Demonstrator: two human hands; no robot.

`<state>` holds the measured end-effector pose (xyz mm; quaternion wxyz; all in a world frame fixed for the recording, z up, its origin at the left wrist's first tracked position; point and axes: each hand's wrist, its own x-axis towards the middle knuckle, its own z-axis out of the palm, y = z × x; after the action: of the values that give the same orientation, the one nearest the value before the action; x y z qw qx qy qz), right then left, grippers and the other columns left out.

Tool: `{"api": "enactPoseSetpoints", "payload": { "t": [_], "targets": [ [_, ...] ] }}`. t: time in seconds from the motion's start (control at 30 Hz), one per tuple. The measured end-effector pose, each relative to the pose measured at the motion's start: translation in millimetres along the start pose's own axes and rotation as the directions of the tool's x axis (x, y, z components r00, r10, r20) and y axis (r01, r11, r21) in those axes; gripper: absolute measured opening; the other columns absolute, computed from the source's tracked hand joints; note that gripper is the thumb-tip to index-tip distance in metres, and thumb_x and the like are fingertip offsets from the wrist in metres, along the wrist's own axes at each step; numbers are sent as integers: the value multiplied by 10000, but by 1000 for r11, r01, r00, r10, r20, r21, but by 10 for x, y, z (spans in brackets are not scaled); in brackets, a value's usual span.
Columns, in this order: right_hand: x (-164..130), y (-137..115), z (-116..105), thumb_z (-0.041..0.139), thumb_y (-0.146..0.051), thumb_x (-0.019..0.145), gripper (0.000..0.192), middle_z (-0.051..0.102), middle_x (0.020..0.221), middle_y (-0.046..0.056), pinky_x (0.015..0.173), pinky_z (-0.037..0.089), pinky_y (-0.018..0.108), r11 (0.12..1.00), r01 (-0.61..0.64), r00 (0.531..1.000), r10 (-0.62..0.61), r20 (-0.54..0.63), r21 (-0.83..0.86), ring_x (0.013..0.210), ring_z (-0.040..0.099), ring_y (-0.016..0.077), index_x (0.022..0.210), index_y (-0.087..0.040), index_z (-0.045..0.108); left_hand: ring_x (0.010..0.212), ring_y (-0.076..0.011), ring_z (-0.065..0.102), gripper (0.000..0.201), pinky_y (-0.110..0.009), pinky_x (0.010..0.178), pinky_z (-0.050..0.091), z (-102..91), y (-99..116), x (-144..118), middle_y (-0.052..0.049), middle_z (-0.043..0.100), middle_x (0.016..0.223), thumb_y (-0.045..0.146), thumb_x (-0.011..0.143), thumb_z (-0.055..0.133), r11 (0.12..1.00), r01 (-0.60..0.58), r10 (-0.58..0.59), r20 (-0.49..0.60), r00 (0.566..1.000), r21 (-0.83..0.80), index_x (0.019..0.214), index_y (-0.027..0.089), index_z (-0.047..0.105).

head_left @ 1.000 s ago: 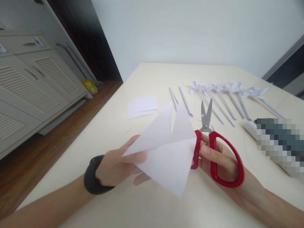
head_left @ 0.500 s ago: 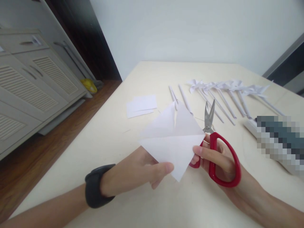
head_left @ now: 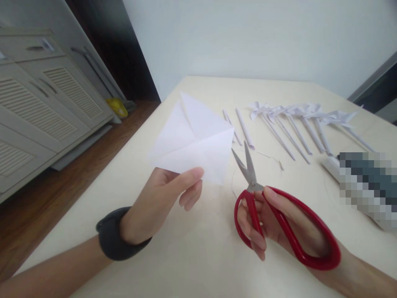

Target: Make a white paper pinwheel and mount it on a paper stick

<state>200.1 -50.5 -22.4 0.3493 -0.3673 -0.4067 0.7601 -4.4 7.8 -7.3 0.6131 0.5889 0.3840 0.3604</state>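
Observation:
A creased square of white paper is pinched at its near edge by my left hand, thumb on top and fingers beneath. One slit runs in from the sheet's far corner toward its middle. My right hand has its thumb and fingers through the handles of red-handled scissors. Their blades stand apart, pointing up and to the left, with the tips close to the sheet's right corner. Whether the blades touch the paper I cannot tell; no paper shows between them.
Several white paper pinwheels on rolled sticks lie in a row at the back right. Rolled paper tubes rest left of them. A pixelated object sits at the table's right. A louvered cabinet stands beyond the table's left edge.
The paper has swung left and up with my left hand, turning counterclockwise. My right hand has let go of the sheet's edge, and the scissors have opened wider and tilted left.

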Motion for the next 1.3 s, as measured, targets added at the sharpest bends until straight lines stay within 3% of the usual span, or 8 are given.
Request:
{"api": "enactPoseSetpoints", "payload": {
  "t": [0.1,0.23,0.37,0.53,0.83,1.13,1.23,1.3],
  "targets": [
    [-7,6,55,276,-534,856,491,503,588,23,550,420,293,998,-55,995,57,83,-35,557,475,157,740,-159,571,391,-67,328,430,-248,425,246,27,26,12,50,332,410,244,858,439,1000,-24,24,-36,999,0,448,168,335],
    [-28,-65,112,370,-515,836,380,578,714,53,595,436,319,998,-53,993,57,105,-46,568,463,143,815,-173,534,383,-69,315,427,-255,422,244,49,39,15,51,347,404,248,849,453,999,-38,39,-69,997,12,446,173,332],
    [-59,-127,139,281,-533,855,490,632,823,107,655,417,355,985,-51,990,71,120,-164,589,478,149,926,-146,575,395,-72,327,434,-254,434,262,48,19,6,51,346,400,260,855,447,999,-29,32,-74,997,46,443,172,340],
    [-73,-78,152,322,-598,807,525,652,802,113,617,413,357,962,-50,994,75,84,-270,603,496,170,872,-146,580,402,-65,338,421,-230,423,266,68,-17,-22,60,338,410,272,848,467,998,-3,4,-19,1000,70,452,168,370],
    [-35,69,173,444,-638,715,485,657,697,78,494,383,286,972,-90,993,104,53,-216,525,533,163,798,-180,578,402,-61,389,408,-213,458,326,78,14,-31,63,409,411,306,844,461,982,62,-74,66,995,176,466,161,406],
    [-77,-57,134,376,-566,812,454,647,793,102,598,405,315,958,-119,975,162,152,-261,619,545,169,880,-147,536,428,-59,415,418,-204,498,357,61,-7,-51,60,414,430,302,867,414,976,32,-61,132,989,214,475,158,398],
    [-108,-146,143,359,-480,866,386,636,857,102,698,413,335,927,-177,966,227,121,-330,718,553,178,933,-144,537,432,-57,421,419,-201,503,361,61,0,-52,59,419,434,304,869,413,976,35,-66,139,988,214,477,158,399],
    [-106,-140,146,358,-493,860,385,644,831,97,679,418,339,925,-197,963,245,116,-324,691,563,181,918,-154,533,432,-55,420,417,-198,500,360,65,2,-45,59,418,435,303,869,413,978,36,-67,143,987,207,479,157,400]
  ]
}}
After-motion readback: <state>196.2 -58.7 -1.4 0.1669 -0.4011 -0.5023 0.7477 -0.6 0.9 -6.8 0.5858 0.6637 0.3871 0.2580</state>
